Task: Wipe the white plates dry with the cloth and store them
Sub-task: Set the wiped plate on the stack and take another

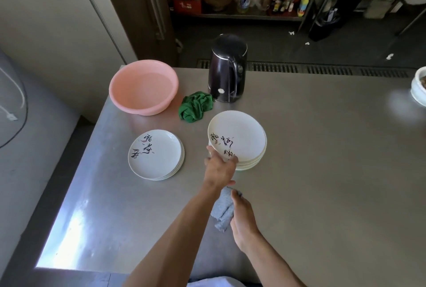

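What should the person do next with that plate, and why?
Probably lift the top plate clear of its stack and bring it to the cloth. The left hand grips its near rim, it sits tilted, and the right hand holds the cloth ready.

The white plates (159, 164) bore black brush lettering, perhaps with pinkish flecks. Left of the black kettle (227, 72) were a pink basin (143, 87) and a green rag (195, 108); the cloth (223, 210) was grey.
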### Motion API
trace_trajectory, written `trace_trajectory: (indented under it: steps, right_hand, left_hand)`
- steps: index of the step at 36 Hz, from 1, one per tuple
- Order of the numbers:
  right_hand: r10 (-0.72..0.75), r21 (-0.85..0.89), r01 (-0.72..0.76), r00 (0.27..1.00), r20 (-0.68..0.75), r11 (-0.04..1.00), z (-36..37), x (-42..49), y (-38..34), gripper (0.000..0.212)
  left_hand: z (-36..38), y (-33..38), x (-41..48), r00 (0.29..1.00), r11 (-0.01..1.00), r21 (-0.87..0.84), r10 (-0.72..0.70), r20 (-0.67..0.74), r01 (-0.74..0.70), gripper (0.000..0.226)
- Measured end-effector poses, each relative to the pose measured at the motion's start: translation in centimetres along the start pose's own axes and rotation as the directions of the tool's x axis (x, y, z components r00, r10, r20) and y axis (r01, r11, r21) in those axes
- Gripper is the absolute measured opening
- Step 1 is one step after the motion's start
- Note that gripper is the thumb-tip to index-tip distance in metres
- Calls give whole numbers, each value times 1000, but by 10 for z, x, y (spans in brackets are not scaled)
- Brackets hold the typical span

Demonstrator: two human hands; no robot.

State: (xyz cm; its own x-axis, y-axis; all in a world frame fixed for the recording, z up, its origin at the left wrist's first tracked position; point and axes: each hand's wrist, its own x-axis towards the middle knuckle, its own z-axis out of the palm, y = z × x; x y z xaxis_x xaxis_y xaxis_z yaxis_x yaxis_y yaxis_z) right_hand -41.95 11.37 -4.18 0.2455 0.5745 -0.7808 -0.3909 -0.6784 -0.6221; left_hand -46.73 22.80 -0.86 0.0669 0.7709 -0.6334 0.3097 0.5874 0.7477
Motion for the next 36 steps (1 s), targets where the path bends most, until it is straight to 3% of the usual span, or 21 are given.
trace_trajectory:
  steps: [8, 11, 15, 18, 22, 24, 26, 30, 33, 36]
  right_hand:
    - [8, -49, -7, 1000, 26, 999, 8, 1, -4, 42]
    - [46, 21, -46, 999, 24, 999, 14, 8, 0, 41]
    - [52, 203, -58, 998, 34, 977, 37, 24, 0, 39]
    - [2, 271, -2, 1000, 0, 963, 64, 39, -12, 38]
    - [-65, 192, 75, 996, -55, 979, 103, 55, -33, 43]
    - [-106, 151, 117, 991, -82, 982, 119, 60, -44, 36]
    - [-168, 67, 173, 983, -74, 983, 134, 66, -52, 23]
    - [-223, -151, 222, 975, 9, 963, 155, 73, -58, 16]
    - [-241, -237, 240, 970, 27, 941, 163, 74, -53, 26]
    - [-263, -274, 261, 964, 32, 926, 169, 72, -48, 25]
  left_hand:
    - [-7, -14, 7, 996, 949, 316, -15, 83, -12, 118]
    - [-26, -25, 15, 999, 943, 331, 9, 46, -24, 110]
    - [-82, -45, 24, 973, 939, 342, 121, -195, -48, 81]
    - [-130, -61, 31, 912, 969, 247, 112, -395, -12, 68]
    - [-183, -69, 30, 849, 996, 86, 13, -528, 38, 80]
    - [-201, -72, 31, 856, 996, 62, -27, -517, 69, 82]
    - [-217, -77, 35, 888, 994, 76, -30, -458, 73, 69]
    - [-232, -87, 45, 908, 998, 66, 18, -418, 11, 48]
    - [-237, -90, 52, 909, 998, -62, -30, -416, 5, 44]
    - [-242, -95, 59, 921, 977, -211, -94, -378, 14, 24]
